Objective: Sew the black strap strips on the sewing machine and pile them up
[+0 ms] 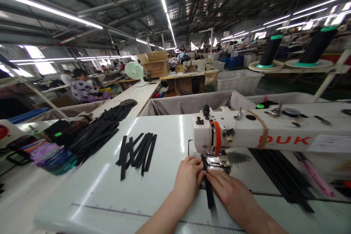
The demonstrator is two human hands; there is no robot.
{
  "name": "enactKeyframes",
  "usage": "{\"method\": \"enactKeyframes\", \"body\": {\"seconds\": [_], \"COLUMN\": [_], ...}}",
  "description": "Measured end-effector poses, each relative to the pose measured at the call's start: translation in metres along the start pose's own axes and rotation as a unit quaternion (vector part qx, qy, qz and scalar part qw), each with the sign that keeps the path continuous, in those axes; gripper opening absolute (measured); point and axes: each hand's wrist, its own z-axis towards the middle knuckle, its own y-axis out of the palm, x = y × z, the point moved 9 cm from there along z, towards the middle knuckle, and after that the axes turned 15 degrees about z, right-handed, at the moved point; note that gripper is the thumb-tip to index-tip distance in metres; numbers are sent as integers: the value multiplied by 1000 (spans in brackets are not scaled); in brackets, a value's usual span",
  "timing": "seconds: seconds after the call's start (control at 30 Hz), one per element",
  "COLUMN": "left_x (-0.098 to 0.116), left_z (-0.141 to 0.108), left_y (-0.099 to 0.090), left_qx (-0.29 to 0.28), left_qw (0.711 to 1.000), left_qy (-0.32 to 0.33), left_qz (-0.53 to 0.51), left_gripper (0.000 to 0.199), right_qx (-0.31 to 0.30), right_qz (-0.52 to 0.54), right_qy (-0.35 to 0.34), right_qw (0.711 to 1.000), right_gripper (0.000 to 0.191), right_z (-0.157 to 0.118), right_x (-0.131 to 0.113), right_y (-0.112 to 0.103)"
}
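A narrow black strip (210, 193) runs under the needle area of a white sewing machine (233, 131), its near end hanging toward me. My left hand (188, 177) pinches the strip from the left, close to the presser foot, thumb and fingers closed. From the right, my right hand (227, 188) presses against the same strip with fingers held together; its thumb is hidden. The metal plate (216, 162) by the foot lies just beyond my fingertips. What sits directly under the foot is covered by my hands.
Loose black strips (141, 151) lie left on the table, with a larger pile (101, 128) beyond. More long strips (282, 175) and a pink cutter (315, 175) rest under the machine arm. Black thread cones (270, 52) stand behind. A fabric-lined bin (192, 102) borders the far edge.
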Motion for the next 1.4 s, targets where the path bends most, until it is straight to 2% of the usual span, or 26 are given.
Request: {"method": "enactKeyframes", "body": {"seconds": [0.3,0.53,0.77,1.0,1.2,1.4], "left_x": [0,-2,1,2,3,3], "left_z": [2,2,0,2,2,1], "left_y": [8,9,10,7,5,7], "left_qx": [-32,-53,-47,-58,-56,-53], "left_qw": [998,996,996,995,995,995], "left_qy": [1,-27,-38,-50,-54,-52], "left_qz": [48,62,66,61,60,64], "left_gripper": [8,12,14,16,20,20], "right_qx": [-19,-42,-52,-70,-50,-21], "right_qz": [18,42,71,157,217,207], "right_qy": [-9,23,29,35,28,43], "right_qw": [1000,998,996,984,974,977], "right_gripper": [40,31,29,25,21,21], "right_z": [-2,1,2,2,1,4], "right_x": [1,7,9,9,10,16], "right_y": [2,6,2,-7,-17,-18]}}
